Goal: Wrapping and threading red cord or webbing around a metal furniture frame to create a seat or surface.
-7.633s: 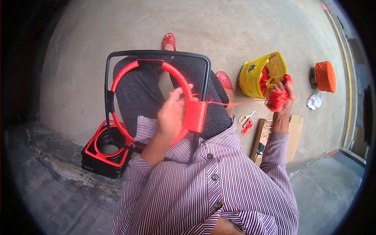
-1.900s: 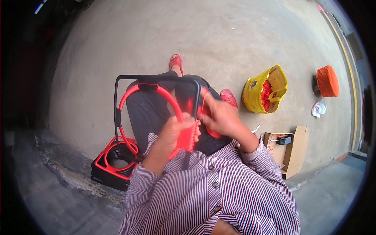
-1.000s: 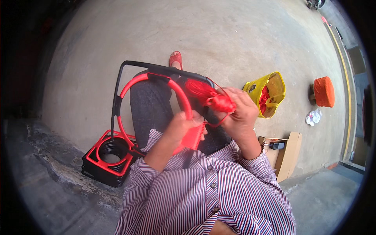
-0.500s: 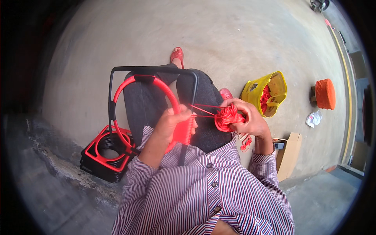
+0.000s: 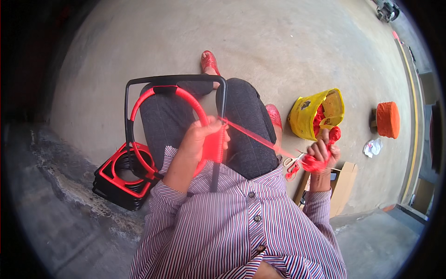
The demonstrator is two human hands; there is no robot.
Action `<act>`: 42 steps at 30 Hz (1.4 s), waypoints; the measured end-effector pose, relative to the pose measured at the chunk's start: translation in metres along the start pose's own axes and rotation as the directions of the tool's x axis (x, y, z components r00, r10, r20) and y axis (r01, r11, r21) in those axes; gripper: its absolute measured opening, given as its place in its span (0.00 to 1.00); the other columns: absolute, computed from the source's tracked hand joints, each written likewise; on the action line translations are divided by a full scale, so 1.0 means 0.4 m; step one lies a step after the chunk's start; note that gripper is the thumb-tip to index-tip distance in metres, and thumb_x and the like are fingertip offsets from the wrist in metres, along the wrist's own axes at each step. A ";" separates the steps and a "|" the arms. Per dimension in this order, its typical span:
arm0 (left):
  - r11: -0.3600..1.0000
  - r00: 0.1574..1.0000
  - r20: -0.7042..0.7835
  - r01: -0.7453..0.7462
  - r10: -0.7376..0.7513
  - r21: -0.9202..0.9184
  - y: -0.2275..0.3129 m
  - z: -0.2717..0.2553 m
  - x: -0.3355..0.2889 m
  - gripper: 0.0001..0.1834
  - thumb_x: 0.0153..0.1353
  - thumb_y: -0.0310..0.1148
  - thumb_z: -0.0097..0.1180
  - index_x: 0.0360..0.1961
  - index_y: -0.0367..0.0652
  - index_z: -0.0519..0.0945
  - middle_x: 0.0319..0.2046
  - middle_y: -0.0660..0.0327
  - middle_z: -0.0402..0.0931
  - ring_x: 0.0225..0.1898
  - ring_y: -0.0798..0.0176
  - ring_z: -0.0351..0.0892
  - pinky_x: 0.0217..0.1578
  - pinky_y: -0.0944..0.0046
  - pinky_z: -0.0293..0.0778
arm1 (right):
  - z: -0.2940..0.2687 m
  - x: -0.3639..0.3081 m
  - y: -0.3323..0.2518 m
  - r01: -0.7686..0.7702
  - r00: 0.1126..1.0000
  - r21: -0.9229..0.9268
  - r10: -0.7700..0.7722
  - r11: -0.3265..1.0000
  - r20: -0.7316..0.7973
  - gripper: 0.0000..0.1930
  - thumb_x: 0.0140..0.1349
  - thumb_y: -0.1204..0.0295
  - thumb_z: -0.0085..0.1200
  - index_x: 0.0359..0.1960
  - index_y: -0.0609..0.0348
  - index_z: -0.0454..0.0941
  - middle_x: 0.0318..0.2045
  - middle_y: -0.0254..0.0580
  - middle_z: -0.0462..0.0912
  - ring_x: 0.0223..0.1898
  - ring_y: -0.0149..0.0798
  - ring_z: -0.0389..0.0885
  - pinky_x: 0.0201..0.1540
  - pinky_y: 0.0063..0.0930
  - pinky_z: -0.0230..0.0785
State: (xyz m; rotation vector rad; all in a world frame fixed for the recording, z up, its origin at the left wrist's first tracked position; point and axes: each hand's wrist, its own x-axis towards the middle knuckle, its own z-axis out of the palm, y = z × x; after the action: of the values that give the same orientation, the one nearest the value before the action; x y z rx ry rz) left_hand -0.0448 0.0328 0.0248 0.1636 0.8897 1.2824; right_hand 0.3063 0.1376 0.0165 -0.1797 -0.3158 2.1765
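Grasping a red-wound ring (image 5: 198, 106) within a black frame (image 5: 174, 78) with the left hand (image 5: 199, 139), left of centre; clenching a bundle of red cord (image 5: 312, 164) in the right hand (image 5: 320, 149), right of centre; holding a strand (image 5: 253, 136) straight between; with stacked frames (image 5: 117, 198) at lower left, a yellow bag (image 5: 303, 119) mid-right, an orange stool (image 5: 388, 120) far right.

Diffuse light, dark bending fisheye rim

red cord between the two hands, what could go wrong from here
If the left hand eased its grip on the red windings, they might loosen. The red bundle in the right hand could tangle, being bunched up. The red cord, stretched out beside the black frame, might catch on it.
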 end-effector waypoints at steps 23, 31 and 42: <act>0.875 0.869 -0.121 -0.466 0.481 0.132 -0.051 0.053 0.014 0.37 0.54 0.27 0.50 0.66 0.37 0.55 0.61 0.53 0.60 0.51 0.56 0.72 0.52 0.55 0.72 | 0.213 0.342 0.162 -0.405 0.872 -0.816 0.442 0.413 -0.209 0.22 0.56 0.67 0.62 0.49 0.64 0.72 0.30 0.39 0.79 0.39 0.36 0.81 0.41 0.30 0.73; 0.901 0.900 0.054 -0.434 0.432 0.012 -0.050 0.058 0.009 0.42 0.54 0.32 0.51 0.69 0.35 0.49 0.63 0.52 0.59 0.53 0.56 0.70 0.54 0.58 0.68 | 0.279 0.417 0.278 0.004 0.945 -0.825 0.272 -0.565 -0.181 0.21 0.53 0.51 0.58 0.36 0.57 0.82 0.31 0.48 0.83 0.37 0.46 0.82 0.39 0.38 0.72; 0.979 0.977 0.077 -0.194 0.198 -0.057 -0.042 0.033 0.005 0.28 0.68 0.45 0.44 0.60 0.35 0.65 0.53 0.52 0.72 0.53 0.58 0.73 0.54 0.58 0.69 | 0.186 0.250 0.251 0.307 0.933 -0.808 -0.008 -0.502 0.360 0.12 0.48 0.70 0.62 0.35 0.56 0.79 0.31 0.38 0.79 0.35 0.42 0.80 0.36 0.32 0.73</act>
State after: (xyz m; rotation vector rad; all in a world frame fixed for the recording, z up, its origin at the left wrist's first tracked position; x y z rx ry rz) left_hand -0.0232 0.0337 0.0231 0.2692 0.7855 1.4689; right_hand 0.1521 0.1506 0.0573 -0.8586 -2.3055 0.6873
